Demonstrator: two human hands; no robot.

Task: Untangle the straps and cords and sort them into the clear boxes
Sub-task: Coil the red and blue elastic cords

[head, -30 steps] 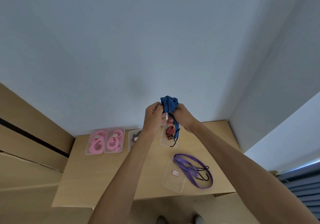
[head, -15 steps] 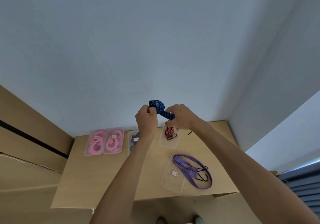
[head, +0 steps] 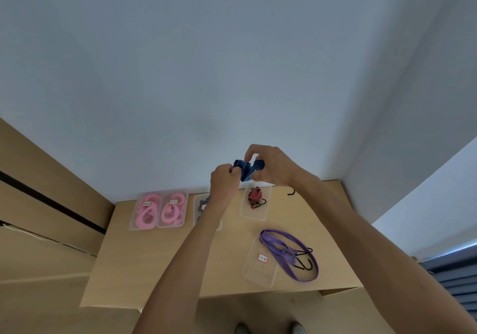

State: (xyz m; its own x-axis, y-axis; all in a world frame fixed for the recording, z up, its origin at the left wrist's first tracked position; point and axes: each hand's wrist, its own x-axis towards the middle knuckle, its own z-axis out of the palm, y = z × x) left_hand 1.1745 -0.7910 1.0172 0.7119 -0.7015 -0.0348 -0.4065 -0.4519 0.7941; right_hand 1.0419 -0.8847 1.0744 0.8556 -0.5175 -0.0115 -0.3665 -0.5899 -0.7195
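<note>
I hold a blue striped strap [head: 245, 169] bunched up in the air above the far edge of the table. My left hand [head: 223, 182] grips its left end and my right hand [head: 271, 166] pinches the right part. A black hook end [head: 291, 192] shows below my right wrist. A purple strap [head: 287, 253] with black hooks lies half over a clear labelled box [head: 259, 269] at the near right. A red striped cord [head: 255, 197] sits in another clear box [head: 254, 213].
Two clear boxes hold pink straps [head: 147, 211] [head: 173, 208] at the far left of the wooden table [head: 154, 269]. A clear box [head: 200, 208] with a dark cord is partly hidden by my left forearm. A pale wall rises behind; wooden panels stand left.
The blue strap went from hanging down between my hands to a tight bundle. My right hand rose and now pinches it from above. My left hand shifted slightly left.
</note>
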